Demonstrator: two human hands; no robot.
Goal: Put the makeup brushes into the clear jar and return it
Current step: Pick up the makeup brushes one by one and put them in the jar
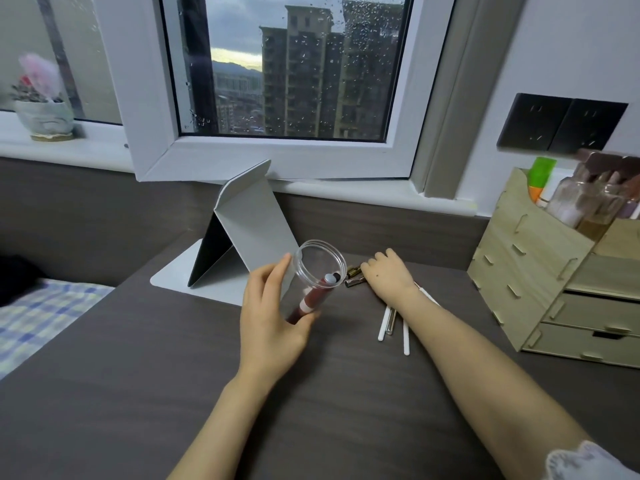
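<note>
Clear plastic fills my left hand (273, 317): I have the clear jar (313, 275) clamped between thumb and fingers, tilted so its open mouth faces up and away from me, lifted off the dark wood-grain desk (173, 393). One dark red brush (311, 299) with a pale band already sits inside it, handle end near the rim.

Just beside the jar, on its far right, my right hand (389, 273) lies palm down over the remaining makeup brushes (391, 320). Their white handles stick out toward me from under my wrist, and metallic ferrule ends (353, 277) poke out between my fingertips and the jar's rim. My fingers curl down onto them, but my own hand covers the contact, so I cannot tell whether I have actually closed on a brush or am only resting on the pile. How many brushes lie there is also hard to count, since my wrist hides their middles.

Beyond my left hand stands a folded grey tablet stand (249, 230), touching the desk just behind the jar. Well to the right of my right hand is a wooden drawer organizer (519, 271), cut off by the frame edge; the bottles (581, 199) in its top are blurred. A lace sleeve edge (581, 462) shows at the bottom corner on my right arm.
</note>
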